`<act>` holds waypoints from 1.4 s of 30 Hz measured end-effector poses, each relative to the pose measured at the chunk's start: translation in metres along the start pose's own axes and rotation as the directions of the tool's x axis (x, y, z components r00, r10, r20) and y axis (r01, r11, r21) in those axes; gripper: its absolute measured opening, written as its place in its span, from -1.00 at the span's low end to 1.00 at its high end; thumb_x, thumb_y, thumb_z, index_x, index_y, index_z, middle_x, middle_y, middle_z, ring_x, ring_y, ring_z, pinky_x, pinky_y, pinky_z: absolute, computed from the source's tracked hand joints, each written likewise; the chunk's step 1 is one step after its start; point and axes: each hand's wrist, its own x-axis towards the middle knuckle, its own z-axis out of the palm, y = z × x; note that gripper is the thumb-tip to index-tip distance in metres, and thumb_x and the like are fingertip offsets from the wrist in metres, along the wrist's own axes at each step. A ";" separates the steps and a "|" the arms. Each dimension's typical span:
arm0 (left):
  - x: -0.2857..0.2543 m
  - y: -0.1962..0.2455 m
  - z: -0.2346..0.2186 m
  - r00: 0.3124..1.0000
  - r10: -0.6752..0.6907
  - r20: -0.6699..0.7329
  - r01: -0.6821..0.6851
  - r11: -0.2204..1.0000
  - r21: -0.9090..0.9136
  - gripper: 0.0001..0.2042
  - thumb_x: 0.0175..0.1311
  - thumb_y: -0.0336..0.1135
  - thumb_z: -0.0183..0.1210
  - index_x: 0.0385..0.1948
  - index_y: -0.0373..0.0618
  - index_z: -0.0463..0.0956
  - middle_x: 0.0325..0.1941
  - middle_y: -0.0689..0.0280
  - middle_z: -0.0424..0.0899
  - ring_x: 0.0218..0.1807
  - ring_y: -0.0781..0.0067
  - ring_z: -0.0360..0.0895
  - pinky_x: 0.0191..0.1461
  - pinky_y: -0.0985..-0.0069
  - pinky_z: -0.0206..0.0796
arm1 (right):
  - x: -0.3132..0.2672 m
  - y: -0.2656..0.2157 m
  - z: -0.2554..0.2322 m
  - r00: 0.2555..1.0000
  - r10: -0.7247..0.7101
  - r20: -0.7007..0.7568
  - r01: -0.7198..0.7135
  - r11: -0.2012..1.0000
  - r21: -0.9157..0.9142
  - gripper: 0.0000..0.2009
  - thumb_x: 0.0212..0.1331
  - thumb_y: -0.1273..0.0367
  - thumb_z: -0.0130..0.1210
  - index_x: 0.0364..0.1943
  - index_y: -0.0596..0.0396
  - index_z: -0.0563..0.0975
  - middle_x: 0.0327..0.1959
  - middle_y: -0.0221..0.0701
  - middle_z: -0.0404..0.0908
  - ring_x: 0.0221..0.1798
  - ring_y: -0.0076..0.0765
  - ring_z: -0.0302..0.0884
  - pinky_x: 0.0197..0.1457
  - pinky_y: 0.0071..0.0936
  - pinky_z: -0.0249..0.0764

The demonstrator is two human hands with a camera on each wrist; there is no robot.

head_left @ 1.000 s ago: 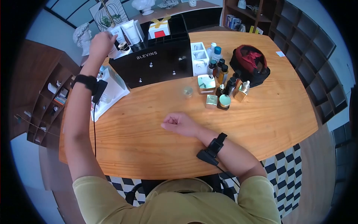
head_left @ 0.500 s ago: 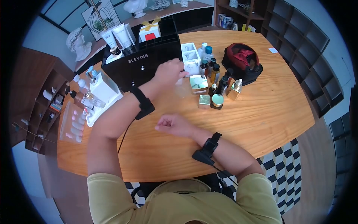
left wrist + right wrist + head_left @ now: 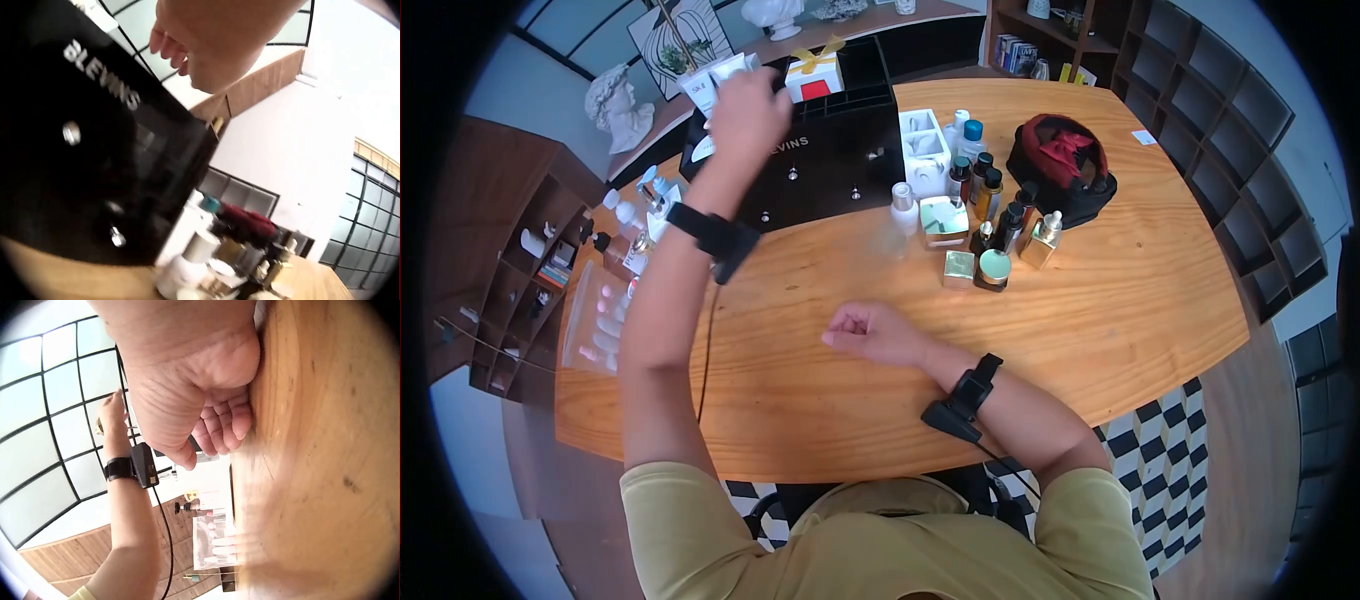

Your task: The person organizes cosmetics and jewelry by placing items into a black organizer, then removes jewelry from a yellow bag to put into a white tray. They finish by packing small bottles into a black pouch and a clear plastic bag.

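Note:
My left hand (image 3: 747,112) is raised over the front of the black BLEVINS organizer (image 3: 830,170), overlapping the white tubes (image 3: 703,92) on top. Its fingers (image 3: 167,47) bend loosely in the left wrist view, and nothing shows between them. A white bottle with a silvery cap (image 3: 903,210) stands on the table before the organizer's right end. Beside it is a blurred clear object (image 3: 889,243). My right hand (image 3: 874,331) rests on its side on the wood, its fingers (image 3: 215,428) loosely curled around bare air.
Several bottles and jars, among them a green-lidded jar (image 3: 994,266), cluster right of centre near a black bag with red lining (image 3: 1060,170). A white divided box (image 3: 925,150) adjoins the organizer. At left lie a clear tray (image 3: 590,325) and pump bottles. A gift box (image 3: 813,75) sits atop the organizer.
My left hand went from the tubes to the table before the white divided box, then back over the organizer. The silvery-capped bottle now stands there. My right hand has stayed put.

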 end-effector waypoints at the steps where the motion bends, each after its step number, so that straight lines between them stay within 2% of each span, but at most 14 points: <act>1: 0.005 -0.025 0.003 0.987 -0.125 0.098 0.115 0.988 0.105 -0.64 0.11 -0.10 0.23 -0.15 -0.15 0.55 -0.17 0.03 0.58 -0.09 -0.03 0.54 0.01 0.20 0.41 | 0.000 -0.002 0.000 1.000 -0.001 0.004 0.001 1.000 0.001 -0.83 0.20 0.29 0.22 -0.31 0.09 0.55 -0.54 -0.65 0.47 -0.49 -0.80 0.30 -0.45 -0.75 0.26; 5: 0.004 -0.102 0.021 0.802 -0.245 0.545 0.207 0.970 0.132 -0.64 0.13 -0.11 0.22 -0.14 -0.15 0.52 0.03 -0.05 0.54 0.02 -0.06 0.52 -0.02 0.17 0.40 | 0.000 -0.003 -0.001 1.000 0.001 0.002 -0.001 1.000 0.009 -0.83 0.20 0.29 0.23 -0.32 0.09 0.56 -0.54 -0.66 0.47 -0.50 -0.80 0.29 -0.45 -0.75 0.24; 8: -0.009 -0.097 0.013 0.894 -0.238 0.380 0.258 0.966 -0.002 -0.72 0.14 -0.21 0.22 -0.17 -0.13 0.51 -0.07 -0.03 0.57 -0.03 -0.04 0.52 -0.06 0.18 0.39 | 0.000 -0.003 0.000 1.000 -0.004 0.001 0.004 1.000 -0.002 -0.83 0.19 0.30 0.23 -0.33 0.09 0.56 -0.53 -0.66 0.47 -0.50 -0.80 0.28 -0.45 -0.75 0.23; 13: -0.038 -0.006 -0.029 0.992 0.056 -0.109 -0.087 0.946 -0.311 -0.85 0.15 -0.34 0.20 -0.31 -0.18 0.50 -0.29 0.07 0.53 -0.24 0.01 0.49 -0.13 0.17 0.36 | 0.002 0.001 0.000 1.000 -0.030 -0.005 0.030 0.999 -0.026 -0.83 0.19 0.30 0.23 -0.33 0.09 0.56 -0.53 -0.66 0.48 -0.49 -0.80 0.29 -0.44 -0.74 0.25; 15: -0.063 0.023 -0.030 0.975 0.219 0.048 -0.167 0.854 -0.493 -0.74 0.13 -0.28 0.27 -0.23 -0.17 0.48 -0.24 0.12 0.54 -0.20 0.07 0.51 -0.15 0.30 0.37 | 0.002 0.002 0.001 1.000 -0.017 -0.009 0.016 1.000 -0.027 -0.83 0.19 0.29 0.23 -0.33 0.09 0.55 -0.53 -0.65 0.48 -0.48 -0.80 0.30 -0.43 -0.74 0.27; 17: -0.097 0.043 -0.014 0.851 0.218 0.478 0.126 0.799 -0.589 -0.73 0.08 -0.33 0.30 -0.21 -0.17 0.47 -0.25 0.14 0.53 -0.18 0.09 0.51 -0.16 0.33 0.38 | 0.002 0.002 0.000 1.000 -0.010 -0.006 0.009 0.999 -0.039 -0.83 0.19 0.29 0.23 -0.33 0.10 0.55 -0.53 -0.65 0.48 -0.48 -0.79 0.31 -0.43 -0.74 0.28; 19: -0.120 0.064 -0.001 0.757 0.328 0.565 -0.027 0.880 -0.474 -0.69 0.06 -0.37 0.32 -0.15 -0.15 0.48 -0.27 0.16 0.52 -0.20 0.15 0.53 -0.17 0.38 0.40 | 0.003 0.003 -0.001 1.000 -0.012 -0.003 0.012 0.998 -0.055 -0.83 0.19 0.29 0.22 -0.33 0.10 0.55 -0.53 -0.65 0.48 -0.48 -0.79 0.32 -0.43 -0.74 0.29; 22: -0.121 0.093 -0.019 0.728 0.326 0.604 0.168 0.768 -0.617 -0.63 0.06 -0.35 0.32 -0.05 -0.11 0.48 -0.26 0.14 0.51 -0.22 0.19 0.55 -0.18 0.42 0.42 | 0.003 0.005 -0.001 1.000 -0.009 0.009 0.009 1.000 -0.010 -0.83 0.20 0.29 0.22 -0.32 0.10 0.55 -0.53 -0.64 0.48 -0.49 -0.79 0.32 -0.46 -0.74 0.28; 27: -0.126 0.075 0.001 0.867 0.208 0.454 0.131 0.782 -0.609 -0.61 0.10 -0.32 0.29 0.00 -0.11 0.48 -0.16 0.12 0.53 -0.25 0.21 0.58 -0.18 0.41 0.44 | 0.000 0.000 0.001 1.000 0.011 -0.018 -0.011 1.000 -0.016 -0.80 0.18 0.26 0.22 -0.36 0.11 0.57 -0.56 -0.58 0.47 -0.52 -0.74 0.30 -0.46 -0.70 0.29; 30: -0.092 0.033 0.007 0.993 0.111 0.038 -0.072 0.833 -0.549 -0.83 0.15 -0.33 0.23 -0.26 -0.18 0.59 -0.31 0.15 0.61 -0.36 0.23 0.60 -0.24 0.41 0.45 | 0.003 0.008 0.002 1.000 0.009 -0.011 -0.009 1.000 -0.013 -0.82 0.19 0.29 0.22 -0.33 0.10 0.56 -0.52 -0.62 0.51 -0.48 -0.77 0.34 -0.41 -0.73 0.31; 34: -0.030 -0.046 -0.001 0.995 -0.090 0.033 0.094 0.987 -0.133 -0.80 0.12 -0.22 0.25 -0.29 -0.11 0.60 -0.27 0.12 0.64 -0.20 0.14 0.61 -0.08 0.30 0.42 | 0.002 0.002 -0.001 1.000 0.012 -0.002 -0.012 0.997 -0.070 -0.83 0.20 0.30 0.22 -0.31 0.10 0.56 -0.48 -0.62 0.54 -0.45 -0.79 0.38 -0.38 -0.75 0.33; 36: 0.001 -0.086 -0.003 0.875 -0.249 0.415 0.245 0.967 0.064 -0.56 0.02 -0.08 0.33 -0.11 -0.15 0.59 -0.12 0.00 0.63 -0.06 0.07 0.58 0.04 0.27 0.38 | 0.001 0.001 -0.002 1.000 0.008 0.006 -0.007 0.998 -0.065 -0.83 0.20 0.30 0.22 -0.31 0.10 0.56 -0.48 -0.62 0.54 -0.45 -0.79 0.38 -0.38 -0.75 0.33; 39: 0.035 -0.130 0.017 0.480 -0.089 0.873 -0.094 0.984 0.151 -0.34 0.03 0.34 0.12 -0.33 -0.25 0.65 -0.19 0.03 0.68 -0.16 0.05 0.61 -0.05 0.29 0.41 | 0.001 0.001 -0.002 1.000 0.002 0.010 -0.001 0.996 -0.090 -0.83 0.20 0.29 0.21 -0.31 0.09 0.56 -0.49 -0.63 0.53 -0.45 -0.79 0.37 -0.38 -0.74 0.33; 42: 0.049 -0.126 0.020 0.402 -0.126 0.907 -0.162 0.965 0.206 -0.33 -0.05 0.31 0.18 -0.22 -0.25 0.63 -0.14 0.07 0.67 -0.10 0.11 0.60 -0.05 0.31 0.39 | 0.002 0.003 0.001 0.999 -0.040 -0.025 0.039 0.998 -0.058 -0.80 0.17 0.26 0.23 -0.35 0.11 0.56 -0.53 -0.57 0.51 -0.47 -0.70 0.37 -0.40 -0.67 0.34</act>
